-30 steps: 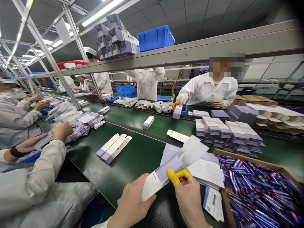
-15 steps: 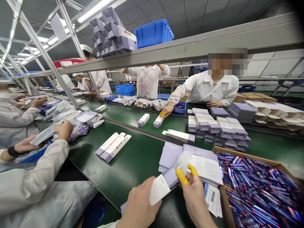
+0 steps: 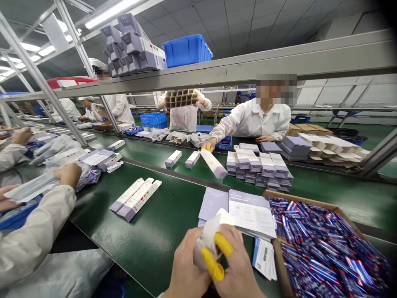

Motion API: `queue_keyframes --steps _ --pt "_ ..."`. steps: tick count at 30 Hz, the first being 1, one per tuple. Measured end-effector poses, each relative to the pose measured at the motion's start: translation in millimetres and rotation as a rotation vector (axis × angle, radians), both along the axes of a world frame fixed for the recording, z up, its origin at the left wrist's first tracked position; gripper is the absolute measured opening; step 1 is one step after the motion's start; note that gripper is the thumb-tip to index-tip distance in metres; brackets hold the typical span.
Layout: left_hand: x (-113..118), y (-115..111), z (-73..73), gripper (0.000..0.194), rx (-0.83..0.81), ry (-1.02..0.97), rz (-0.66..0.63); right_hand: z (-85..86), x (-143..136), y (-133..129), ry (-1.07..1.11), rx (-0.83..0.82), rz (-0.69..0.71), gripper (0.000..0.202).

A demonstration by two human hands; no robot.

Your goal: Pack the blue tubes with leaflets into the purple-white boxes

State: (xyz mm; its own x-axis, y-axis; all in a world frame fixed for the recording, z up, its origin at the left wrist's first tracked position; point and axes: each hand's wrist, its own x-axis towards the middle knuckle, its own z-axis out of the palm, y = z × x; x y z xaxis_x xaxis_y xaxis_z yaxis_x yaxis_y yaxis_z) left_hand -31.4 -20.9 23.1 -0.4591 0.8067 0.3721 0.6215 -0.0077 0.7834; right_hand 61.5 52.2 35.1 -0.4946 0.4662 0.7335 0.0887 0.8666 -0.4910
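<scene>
Close in front of me, my left hand (image 3: 184, 263) is wrapped around a small white and lilac carton (image 3: 204, 240), seen nearly end-on. Yellow finger covers sit on two fingers of my right hand (image 3: 237, 265), which grips the carton's near end from the other side. My fingers hide much of the carton, and I cannot tell what is inside. Just beyond my hands lie lilac booklets (image 3: 213, 203) and white printed leaflets (image 3: 251, 217). Printed cards (image 3: 264, 258) lie to the right of my right hand.
A cardboard box (image 3: 281, 265) of shiny blue-purple packets stands at right. Two cartons (image 3: 136, 198) lie left of centre. Across the belt, a co-worker's hand (image 3: 209, 145) holds a carton (image 3: 214, 163) beside stacked cartons (image 3: 259, 165). Another person's arm (image 3: 46, 219) reaches in at left.
My hands have drawn together and the carton has turned end-on. The translucent bag at its end no longer shows. The co-worker opposite has lifted a carton. My view has shifted right.
</scene>
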Motion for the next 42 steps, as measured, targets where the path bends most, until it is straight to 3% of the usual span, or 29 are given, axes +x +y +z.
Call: queue_keyframes --steps 5,7,9,11,14,18,22,25,30,33,35,36,40,42 --pt "9 -2 20.6 0.025 0.015 -0.136 0.021 11.0 3 3 -0.14 0.119 0.184 0.017" --pt "8 -2 26.4 0.027 -0.03 -0.196 0.01 6.9 5 7 -0.074 0.016 0.163 0.025" --pt "6 1 26.7 0.028 -0.043 -0.267 -0.009 0.3 5 8 -0.005 -0.127 0.054 0.037" --pt "4 4 22.7 0.029 -0.027 -0.341 -0.011 -6.5 3 7 0.011 -0.123 0.022 0.033" --pt "4 8 13.1 0.043 -0.034 -0.456 0.073 -14.0 -3 2 0.035 0.026 0.034 0.023" --pt "7 5 -2.4 0.065 0.018 -0.498 0.185 -15.3 -13 0 0.038 0.049 -0.14 0.012" --pt "7 0 -17.3 0.038 0.128 -0.349 0.166 -12.1 -18 5 0.053 0.056 -0.202 0.011" --pt "6 0 -23.1 0.024 0.157 -0.231 0.187 -12.2 -12 8 0.185 -0.25 -0.196 0.023" --pt "10 5 -19.4 0.029 0.088 -0.257 0.187 -15.8 -13 -5 0.251 -1.172 0.122 0.047" --pt "13 6 -14.0 0.03 0.049 -0.256 0.185 -15.0 -22 -16 0.26 -1.417 0.263 0.054" --pt "14 6 -10.4 0.029 0.049 -0.304 0.188 -11.6 -22 -18 0.28 -1.371 0.24 0.05" --pt "14 5 -8.5 0.03 0.044 -0.351 0.172 -9.4 -19 -17 0.265 -1.273 0.227 0.048" --pt "14 2 1.2 0.059 -0.02 -0.459 0.086 -1.5 -3 -8 0.122 -0.717 0.258 0.046" --pt "12 1 6.6 0.067 -0.069 -0.451 0.047 0.4 1 -4 0.09 -0.53 0.181 0.038"
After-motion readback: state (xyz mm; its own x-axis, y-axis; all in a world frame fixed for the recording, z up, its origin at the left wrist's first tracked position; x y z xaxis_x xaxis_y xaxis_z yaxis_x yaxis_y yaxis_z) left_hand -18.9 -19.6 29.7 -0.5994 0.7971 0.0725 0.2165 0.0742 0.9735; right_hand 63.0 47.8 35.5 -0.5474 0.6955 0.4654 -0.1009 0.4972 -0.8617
